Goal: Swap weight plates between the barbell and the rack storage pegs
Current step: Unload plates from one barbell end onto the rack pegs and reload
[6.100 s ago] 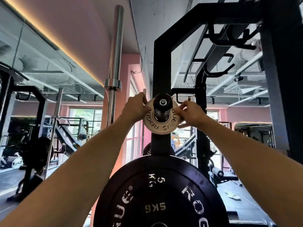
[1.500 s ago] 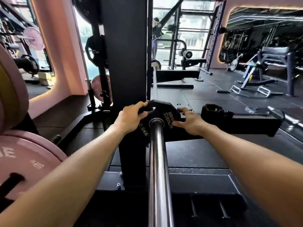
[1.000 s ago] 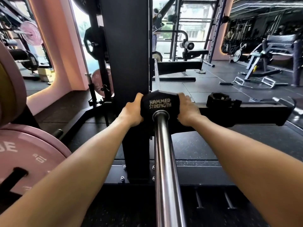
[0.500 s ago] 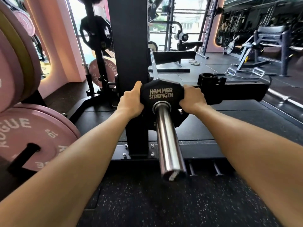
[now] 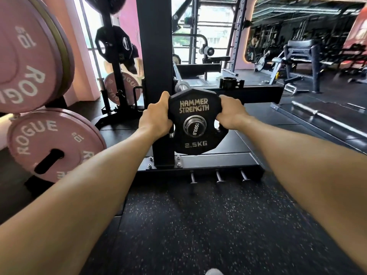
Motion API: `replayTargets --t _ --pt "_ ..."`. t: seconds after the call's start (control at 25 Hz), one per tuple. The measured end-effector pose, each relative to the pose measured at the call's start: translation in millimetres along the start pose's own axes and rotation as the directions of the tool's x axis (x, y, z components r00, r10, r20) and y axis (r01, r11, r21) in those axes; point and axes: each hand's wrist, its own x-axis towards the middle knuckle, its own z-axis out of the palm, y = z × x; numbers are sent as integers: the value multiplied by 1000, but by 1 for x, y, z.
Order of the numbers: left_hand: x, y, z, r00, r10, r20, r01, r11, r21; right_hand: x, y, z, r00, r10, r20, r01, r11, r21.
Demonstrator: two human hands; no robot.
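Note:
A black 2.5 kg Hammer Strength plate (image 5: 195,108) sits at the very end of the chrome barbell sleeve (image 5: 195,125), whose end cap marked 1500LB shows through the plate's hole. My left hand (image 5: 156,117) grips the plate's left edge, fingers curled behind it. On the opposite edge my right hand (image 5: 230,114) grips the same way. Pink Rogue 10 kg plates (image 5: 49,143) hang on storage pegs at the left, with a larger pink stack (image 5: 29,56) above them.
The black rack upright (image 5: 156,56) stands just behind the plate, bolted to a base with three short pegs (image 5: 218,176) sticking out. A black collar (image 5: 231,83) rests on the safety arm (image 5: 258,94). Black plates (image 5: 115,44) hang on a far rack. Speckled rubber floor lies below.
Both hands have slid the 2.5 kg plate outward along the sleeve, from deep near the rack to the sleeve's tip. The view has swung so the sleeve points straight at me.

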Motion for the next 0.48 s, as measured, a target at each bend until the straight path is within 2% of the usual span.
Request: replayTargets --t 0.28,0.48 --pt "-44 17 -24 999 25 25 -26 998 62 -60 -5 -31 995 -50 86 47 998 39" --pt "-5 36 -63 997 34 69 -39 997 72 -30 -18 -75 989 -88 118 82 995 56"
